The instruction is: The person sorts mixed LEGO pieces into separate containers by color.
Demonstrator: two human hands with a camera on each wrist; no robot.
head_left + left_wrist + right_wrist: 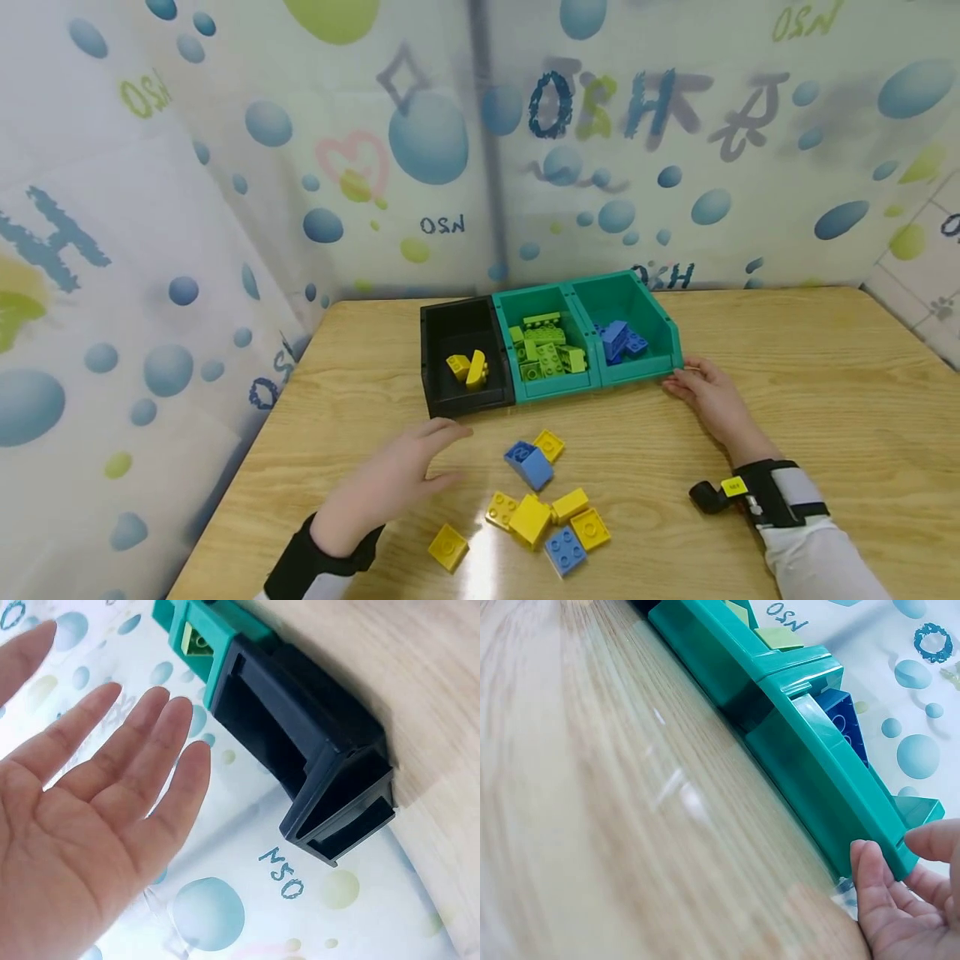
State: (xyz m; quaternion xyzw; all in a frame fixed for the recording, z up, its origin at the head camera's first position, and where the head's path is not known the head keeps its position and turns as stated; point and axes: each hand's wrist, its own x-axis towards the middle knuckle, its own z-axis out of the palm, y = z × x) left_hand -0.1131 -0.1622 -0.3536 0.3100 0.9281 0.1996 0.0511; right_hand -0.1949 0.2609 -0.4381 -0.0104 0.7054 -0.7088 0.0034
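In the head view my right hand [708, 400] is at the front right corner of a green bin [637, 371] holding several blue bricks [621, 340]. The right wrist view has my fingertips [870, 859] on either side of that corner, pinching it. My left hand [397, 467] is held over the table with fingers spread and nothing in them, in front of a black bin [472, 404] with two yellow bricks [468, 368]. Between these two bins stands another green bin [558, 385] with several light green bricks [547, 350]. All three bins sit side by side.
Several loose yellow bricks [530, 521] lie on the wooden table [360, 367] before the bins. Among them are blue bricks, one [566, 550] near the front and others [531, 465] farther back. A patterned curtain [450, 225] rises behind the table.
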